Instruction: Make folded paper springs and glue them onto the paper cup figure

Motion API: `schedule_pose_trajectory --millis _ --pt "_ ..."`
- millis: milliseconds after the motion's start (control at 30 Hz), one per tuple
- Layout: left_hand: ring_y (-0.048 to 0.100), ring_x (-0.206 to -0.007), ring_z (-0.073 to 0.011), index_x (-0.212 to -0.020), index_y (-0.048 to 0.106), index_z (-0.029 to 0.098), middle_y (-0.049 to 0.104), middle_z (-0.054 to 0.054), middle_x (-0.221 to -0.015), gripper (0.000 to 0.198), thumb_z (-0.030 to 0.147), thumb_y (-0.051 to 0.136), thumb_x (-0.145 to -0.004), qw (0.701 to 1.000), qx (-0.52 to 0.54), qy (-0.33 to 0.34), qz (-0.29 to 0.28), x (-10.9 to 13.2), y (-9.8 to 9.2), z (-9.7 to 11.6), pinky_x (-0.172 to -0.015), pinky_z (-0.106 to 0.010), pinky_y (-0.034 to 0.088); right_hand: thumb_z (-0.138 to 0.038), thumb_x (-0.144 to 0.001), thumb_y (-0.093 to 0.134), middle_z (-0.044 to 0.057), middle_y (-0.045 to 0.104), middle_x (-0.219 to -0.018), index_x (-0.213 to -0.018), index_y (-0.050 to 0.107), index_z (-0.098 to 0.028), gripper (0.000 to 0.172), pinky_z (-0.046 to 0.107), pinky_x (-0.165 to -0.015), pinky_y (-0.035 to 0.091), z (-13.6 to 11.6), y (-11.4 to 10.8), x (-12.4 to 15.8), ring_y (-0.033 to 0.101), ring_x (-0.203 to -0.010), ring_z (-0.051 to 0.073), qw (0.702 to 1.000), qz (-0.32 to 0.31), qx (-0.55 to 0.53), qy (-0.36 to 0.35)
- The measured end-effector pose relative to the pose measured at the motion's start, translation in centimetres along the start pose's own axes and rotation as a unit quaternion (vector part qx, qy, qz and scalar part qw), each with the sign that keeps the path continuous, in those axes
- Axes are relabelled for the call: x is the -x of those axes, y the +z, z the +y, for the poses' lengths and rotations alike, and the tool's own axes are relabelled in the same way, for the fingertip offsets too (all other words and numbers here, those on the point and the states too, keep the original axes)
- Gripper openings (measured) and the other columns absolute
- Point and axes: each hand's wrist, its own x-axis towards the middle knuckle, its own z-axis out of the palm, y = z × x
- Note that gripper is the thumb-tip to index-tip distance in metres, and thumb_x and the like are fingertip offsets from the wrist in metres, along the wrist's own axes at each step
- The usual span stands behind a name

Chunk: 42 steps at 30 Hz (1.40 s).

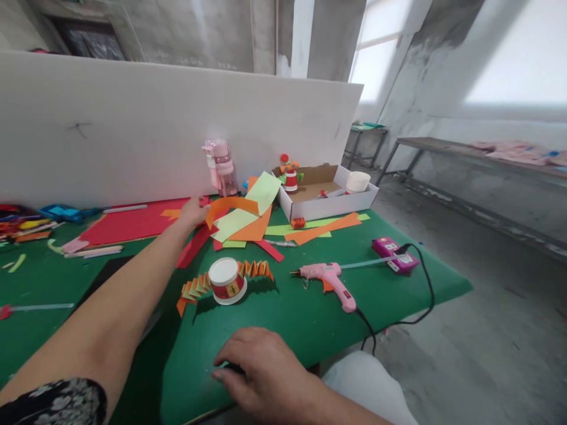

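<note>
My left hand [194,212] reaches across to the coloured papers, beside a curved orange paper strip [233,205] and above a red paper strip [195,245]. Its fingertips are partly hidden, so any grip there is unclear. Near the table's front edge rests my right hand [261,369], loosely curled, thumb and forefinger apart and nothing visible between them. Between the hands stands an upside-down red-and-white paper cup [225,282], with a folded orange-and-green paper arm [195,288] on its left and another folded paper arm [257,270] on its right.
A pink glue gun [328,280] lies right of the cup, its black cord [429,289] running over the table edge. Behind are a pink bottle [222,168] and a white box [330,206] with a small paper-cup figure [290,177]. A white board [155,130] stands at the back.
</note>
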Motion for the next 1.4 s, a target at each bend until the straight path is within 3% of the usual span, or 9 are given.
schedule_pose_trajectory --millis 100,200,400,567,767,967,1133,1267,1400 --pt "0.051 -0.119 -0.0332 -0.111 0.061 0.013 0.065 -0.016 -0.117 0.035 0.035 0.047 -0.087 0.998 -0.040 0.036 0.043 1.5 -0.5 1.2 -0.097 -0.044 0.039 -0.026 -0.089 0.061 0.004 0.071 -0.087 -0.096 0.070 -0.018 0.014 0.023 -0.071 0.042 -0.1 -0.2 0.0 0.063 -0.082 0.016 1.000 -0.002 -0.002 0.001" --pt "0.051 -0.120 -0.0294 -0.104 0.068 0.017 0.066 -0.010 -0.120 0.030 0.029 0.049 -0.084 0.992 -0.067 0.105 0.007 3.2 -0.1 2.6 -0.102 -0.038 0.037 -0.026 -0.090 0.061 0.004 0.071 -0.087 -0.096 0.070 -0.017 0.014 0.024 -0.072 0.042 -0.3 -0.2 0.0 0.063 -0.082 0.016 1.000 -0.007 0.000 -0.006" --pt "0.063 -0.099 -0.0308 -0.091 0.071 0.018 0.072 -0.013 -0.102 0.033 0.042 0.053 -0.078 0.982 -0.128 0.123 -0.066 4.8 1.0 4.1 -0.083 -0.036 0.046 -0.027 -0.090 0.060 0.004 0.071 -0.084 -0.096 0.070 -0.018 0.015 0.024 -0.069 0.041 -0.3 0.2 0.0 0.063 -0.079 0.016 1.000 -0.012 0.016 -0.005" --pt "0.065 -0.082 -0.0275 -0.105 0.063 0.016 0.072 -0.012 -0.091 0.043 0.044 0.057 -0.072 0.975 -0.173 0.098 -0.094 5.3 1.5 3.9 -0.065 -0.031 0.046 -0.028 -0.090 0.060 0.003 0.071 -0.085 -0.097 0.069 -0.019 0.015 0.024 -0.068 0.040 0.0 0.2 0.0 0.063 -0.079 0.016 0.999 -0.025 0.022 -0.008" --pt "0.065 -0.084 -0.0225 -0.097 0.064 0.021 0.071 -0.005 -0.090 0.028 0.019 0.052 -0.072 0.967 -0.221 0.097 -0.079 5.0 0.9 3.4 -0.068 -0.028 0.046 -0.030 -0.091 0.059 0.003 0.071 -0.086 -0.099 0.069 -0.018 0.017 0.024 -0.069 0.040 -0.3 -0.1 0.1 0.063 -0.081 0.017 0.998 -0.045 0.032 -0.011" --pt "0.064 -0.091 -0.0293 -0.104 0.063 0.013 0.070 -0.013 -0.094 0.030 0.016 0.041 -0.084 0.957 -0.274 0.089 -0.022 5.2 0.0 3.2 -0.073 -0.035 0.044 -0.030 -0.092 0.058 0.004 0.071 -0.085 -0.097 0.070 -0.017 0.018 0.025 -0.067 0.040 -0.5 -0.4 0.0 0.063 -0.080 0.017 0.997 -0.061 0.044 -0.011" --pt "0.055 -0.111 -0.0294 -0.117 0.061 0.021 0.063 -0.013 -0.120 0.039 0.017 0.051 -0.080 0.942 -0.278 0.184 -0.031 6.2 0.7 4.1 -0.085 -0.038 0.041 -0.030 -0.092 0.057 0.004 0.072 -0.087 -0.098 0.069 -0.020 0.017 0.024 -0.069 0.040 -0.1 0.1 0.3 0.063 -0.081 0.017 0.998 -0.043 0.021 -0.031" --pt "0.053 -0.109 -0.0274 -0.093 0.069 0.021 0.066 -0.012 -0.105 0.024 0.015 0.049 -0.080 0.930 -0.260 0.257 -0.035 6.5 1.2 4.8 -0.090 -0.039 0.038 -0.030 -0.092 0.057 0.003 0.072 -0.087 -0.098 0.069 -0.020 0.016 0.024 -0.070 0.041 0.0 0.3 0.3 0.064 -0.081 0.017 0.998 -0.039 0.016 -0.036" --pt "0.057 -0.099 -0.0284 -0.067 0.067 0.018 0.068 -0.013 -0.086 0.020 0.016 0.051 -0.078 0.946 -0.224 0.235 -0.026 5.9 1.6 5.1 -0.085 -0.038 0.040 -0.029 -0.092 0.059 0.003 0.072 -0.088 -0.100 0.069 -0.019 0.016 0.024 -0.070 0.042 -0.2 0.2 0.2 0.064 -0.083 0.017 0.998 -0.047 0.025 -0.043"
